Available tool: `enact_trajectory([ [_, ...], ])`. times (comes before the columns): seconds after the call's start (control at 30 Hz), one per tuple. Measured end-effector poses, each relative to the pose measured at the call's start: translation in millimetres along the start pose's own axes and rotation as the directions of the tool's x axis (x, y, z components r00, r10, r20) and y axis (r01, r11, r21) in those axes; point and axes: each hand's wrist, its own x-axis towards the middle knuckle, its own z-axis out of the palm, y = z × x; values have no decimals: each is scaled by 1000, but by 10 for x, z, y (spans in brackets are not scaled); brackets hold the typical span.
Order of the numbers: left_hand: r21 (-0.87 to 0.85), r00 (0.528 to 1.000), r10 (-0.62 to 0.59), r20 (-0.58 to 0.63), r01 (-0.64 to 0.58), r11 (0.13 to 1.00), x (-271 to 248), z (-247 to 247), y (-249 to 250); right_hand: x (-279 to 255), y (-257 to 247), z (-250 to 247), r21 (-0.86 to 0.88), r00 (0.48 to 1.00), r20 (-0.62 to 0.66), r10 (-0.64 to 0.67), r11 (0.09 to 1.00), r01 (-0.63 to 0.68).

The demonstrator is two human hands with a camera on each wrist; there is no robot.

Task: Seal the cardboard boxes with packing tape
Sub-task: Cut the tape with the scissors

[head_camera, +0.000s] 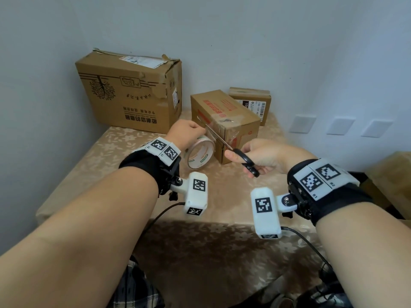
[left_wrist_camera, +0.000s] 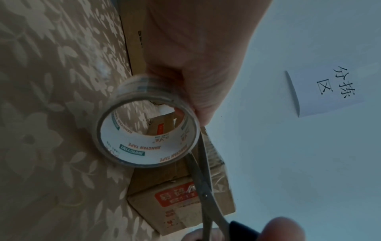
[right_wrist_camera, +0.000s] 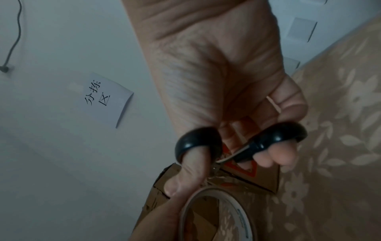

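On the floral-clothed bench (head_camera: pixel 124 141), against the middle cardboard box (head_camera: pixel 224 121), the left hand (head_camera: pixel 185 133) has a closed grip round the tape roll (head_camera: pixel 200 155); the right hand (head_camera: pixel 264 155), fingers through black handles, holds scissors (head_camera: pixel 231 147) at the box's near edge.

Head view: high, looking forward and down over both forearms at the table (head_camera: pixel 93 152) and corner walls. Left wrist view: close, rolled sideways, looking along the left hand (left_wrist_camera: pixel 198 65). Right wrist view: close, also rolled, looking along the right hand (right_wrist_camera: pixel 216 73). Both wrist views share the wall note (left_wrist_camera: pixel 329 93).
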Motion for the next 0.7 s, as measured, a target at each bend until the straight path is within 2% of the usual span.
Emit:
enact_trajectory([
  [0.3, -3, 1000, -7, -19, 7, 1000, 25, 8, 11, 96, 17, 106, -1, 985, -141, -103, 995, 104],
  [0.47, 27, 1000, -17, 5, 17, 999, 26, 20, 0, 152, 68, 127, -1, 976, -165, -145, 989, 147],
  [0.57, 145, 1000, 17, 14, -19, 989, 1, -2, -6, 165, 123, 162, -57, 978, -154, -141, 989, 134],
  [0.7, 375, 993, 107, -43, -84, 923, -17, -188, -35, 219, 177, 173, -200, 987, -114, -112, 976, 87],
])
